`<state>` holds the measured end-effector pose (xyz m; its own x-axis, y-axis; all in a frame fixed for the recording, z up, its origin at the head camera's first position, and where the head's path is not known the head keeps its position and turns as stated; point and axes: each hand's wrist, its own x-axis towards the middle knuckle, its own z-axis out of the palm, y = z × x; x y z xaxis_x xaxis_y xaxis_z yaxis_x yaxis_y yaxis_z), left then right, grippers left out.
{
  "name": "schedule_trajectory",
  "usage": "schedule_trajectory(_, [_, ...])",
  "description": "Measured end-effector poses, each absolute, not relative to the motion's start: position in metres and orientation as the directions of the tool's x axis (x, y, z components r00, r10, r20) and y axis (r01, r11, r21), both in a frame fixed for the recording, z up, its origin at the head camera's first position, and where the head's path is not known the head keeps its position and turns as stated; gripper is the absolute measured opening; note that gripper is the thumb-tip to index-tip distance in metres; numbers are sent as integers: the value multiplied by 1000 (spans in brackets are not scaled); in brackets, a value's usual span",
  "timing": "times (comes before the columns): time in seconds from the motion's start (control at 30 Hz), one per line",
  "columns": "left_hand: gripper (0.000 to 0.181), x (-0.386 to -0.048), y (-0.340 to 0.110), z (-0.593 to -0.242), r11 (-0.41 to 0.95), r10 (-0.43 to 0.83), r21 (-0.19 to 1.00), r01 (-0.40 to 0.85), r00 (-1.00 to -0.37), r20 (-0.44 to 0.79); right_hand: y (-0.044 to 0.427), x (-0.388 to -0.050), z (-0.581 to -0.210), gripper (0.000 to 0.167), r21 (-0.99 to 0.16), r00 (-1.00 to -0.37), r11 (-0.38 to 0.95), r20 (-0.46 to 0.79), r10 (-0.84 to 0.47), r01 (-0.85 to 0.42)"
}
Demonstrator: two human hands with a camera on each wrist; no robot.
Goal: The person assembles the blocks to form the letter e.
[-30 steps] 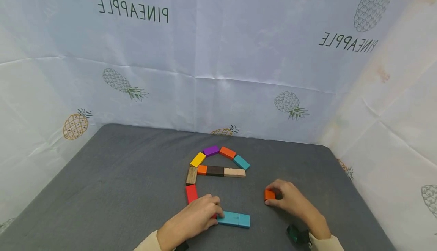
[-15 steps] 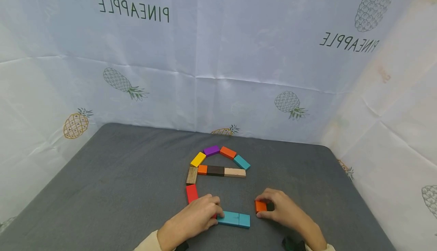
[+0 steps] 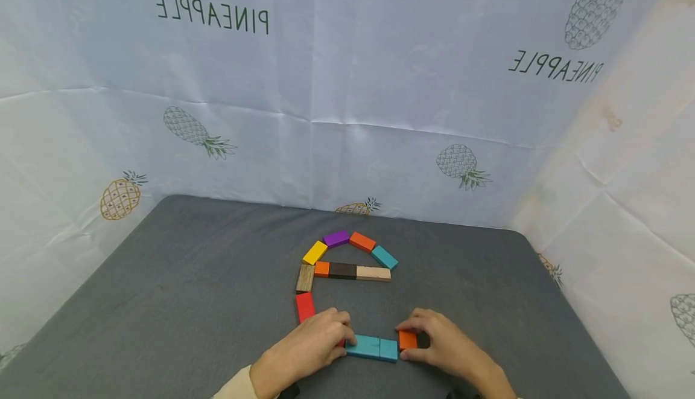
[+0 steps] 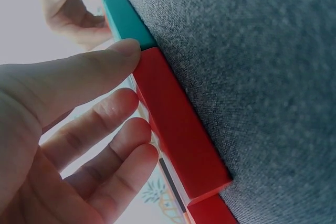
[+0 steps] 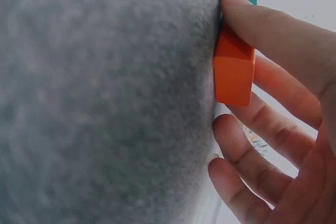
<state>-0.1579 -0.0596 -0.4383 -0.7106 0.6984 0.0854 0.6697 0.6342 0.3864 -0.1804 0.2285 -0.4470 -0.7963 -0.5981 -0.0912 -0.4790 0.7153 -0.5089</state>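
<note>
My left hand (image 3: 312, 338) rests at the lower bend of a block row, thumb and fingers around the seam of a red block (image 4: 178, 124) and a blue block (image 3: 364, 346). That red block is mostly hidden by the hand in the head view. A short blue block (image 3: 388, 350) abuts the long blue one. At its right end, my right hand (image 3: 447, 344) pinches a small orange block (image 3: 408, 340) between thumb and fingers. The orange block (image 5: 233, 77) lies low against the cloth in the right wrist view, close to the blue end; whether they touch, I cannot tell.
The row curves up through another red block (image 3: 305, 307), a wood-brown block (image 3: 305, 278), yellow (image 3: 315, 253), purple (image 3: 336, 239), orange (image 3: 362, 241) and blue (image 3: 384, 257). A dark-brown block (image 3: 342, 271) lies in the crossbar. Grey cloth (image 3: 190, 302) covers the table; a pineapple-print curtain (image 3: 347, 85) hangs behind.
My right hand has slid the small orange block left and toward me, up to the right end of the blue blocks. The left hand has kept its place.
</note>
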Motion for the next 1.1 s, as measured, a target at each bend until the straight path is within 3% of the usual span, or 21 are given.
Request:
schedule_trajectory(0.57, [15,-158,-60,-439,634,699,382,673,-709,89,222,-176,-446,45,-524,-779,696,-94,-620,-491])
schedule_trajectory(1.1, [15,-158,-59,-438,637,694,383,668,-714,92,217,-171,-447,32,-489,-775,701,-76,-627,-519])
